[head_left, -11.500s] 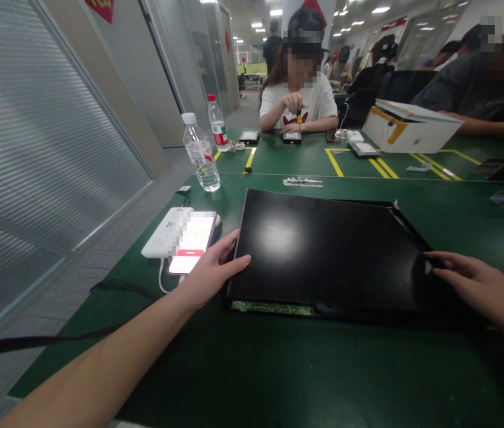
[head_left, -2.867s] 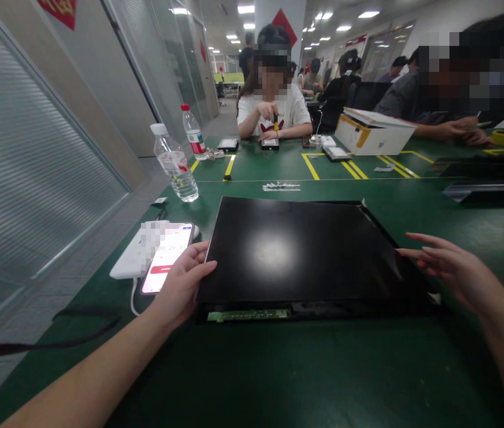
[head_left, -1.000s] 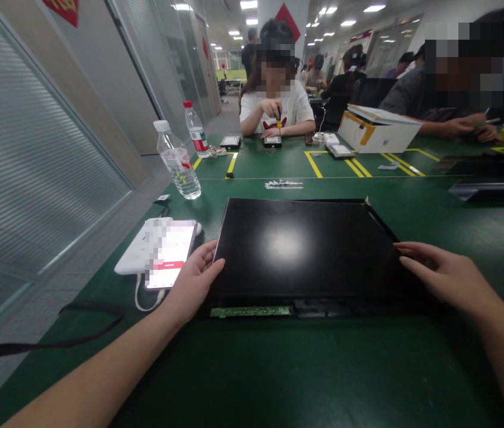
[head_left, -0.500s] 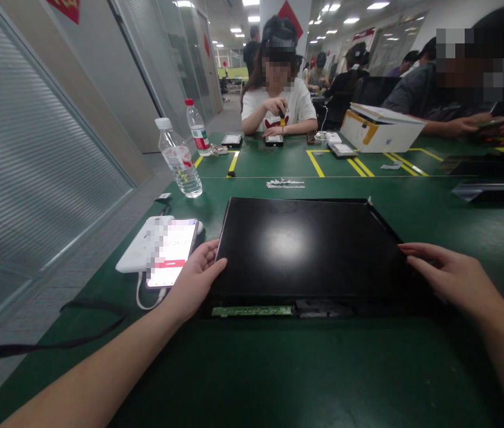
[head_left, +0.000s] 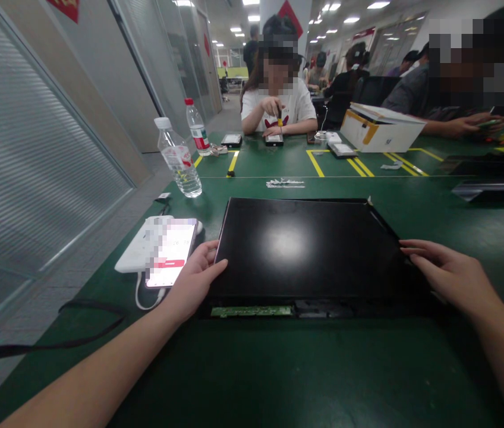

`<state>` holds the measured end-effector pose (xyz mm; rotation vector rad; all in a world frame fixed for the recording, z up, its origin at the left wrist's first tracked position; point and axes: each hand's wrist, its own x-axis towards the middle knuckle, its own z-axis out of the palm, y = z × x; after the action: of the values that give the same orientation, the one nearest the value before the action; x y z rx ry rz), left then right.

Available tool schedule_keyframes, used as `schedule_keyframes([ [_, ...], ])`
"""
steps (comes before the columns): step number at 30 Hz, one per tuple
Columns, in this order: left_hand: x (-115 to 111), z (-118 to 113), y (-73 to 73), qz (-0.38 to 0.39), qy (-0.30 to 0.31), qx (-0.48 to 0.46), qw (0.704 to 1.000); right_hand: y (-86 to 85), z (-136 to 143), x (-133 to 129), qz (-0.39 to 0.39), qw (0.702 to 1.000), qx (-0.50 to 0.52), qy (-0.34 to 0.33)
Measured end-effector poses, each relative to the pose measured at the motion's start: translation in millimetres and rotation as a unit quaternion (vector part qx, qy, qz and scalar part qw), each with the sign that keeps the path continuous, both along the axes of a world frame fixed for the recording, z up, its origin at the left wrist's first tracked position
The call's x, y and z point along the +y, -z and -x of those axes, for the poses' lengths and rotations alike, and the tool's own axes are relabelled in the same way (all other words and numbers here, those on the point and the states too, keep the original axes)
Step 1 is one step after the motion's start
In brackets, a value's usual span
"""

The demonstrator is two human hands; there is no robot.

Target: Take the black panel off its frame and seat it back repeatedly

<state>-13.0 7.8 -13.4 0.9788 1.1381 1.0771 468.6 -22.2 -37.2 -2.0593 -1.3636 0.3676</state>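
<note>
A black flat display panel [head_left: 296,249] lies on the green table in front of me, its glossy face up and reflecting a light. A dark frame shows past its far and right edges. Along the near edge runs a green circuit board strip [head_left: 252,311]. My left hand [head_left: 201,267] is closed on the panel's left edge, thumb on top and fingers at the side. On the opposite side, my right hand [head_left: 448,270] grips the right edge between thumb and fingers; its fingertips are partly hidden in the dark there.
Left of the panel are a lit phone [head_left: 172,252], a white device [head_left: 138,246] with a cable, and two water bottles, the nearer one [head_left: 179,160] tilted in view. A black strap [head_left: 91,336] crosses the left edge. Across the table, a person holds a yellow-black screwdriver [head_left: 280,117] over a small drive-like box [head_left: 274,139].
The panel and my left hand stay in place. My right hand has shifted very slightly. The person at the right has leaned a little toward the middle.
</note>
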Motion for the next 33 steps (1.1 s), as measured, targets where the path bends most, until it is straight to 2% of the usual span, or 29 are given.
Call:
schedule_keyframes([
  [10, -0.5, -2.5, -2.8, -0.007, 0.002, 0.016, 1.000, -8.2, 8.0, -0.8, 0.003, 1.000, 0.005, 0.016],
  [33, 1.5, 2.2, 2.1, 0.001, 0.022, 0.020, 1.000, -7.3, 5.6, 2.8, 0.000, 0.999, 0.010, 0.048],
])
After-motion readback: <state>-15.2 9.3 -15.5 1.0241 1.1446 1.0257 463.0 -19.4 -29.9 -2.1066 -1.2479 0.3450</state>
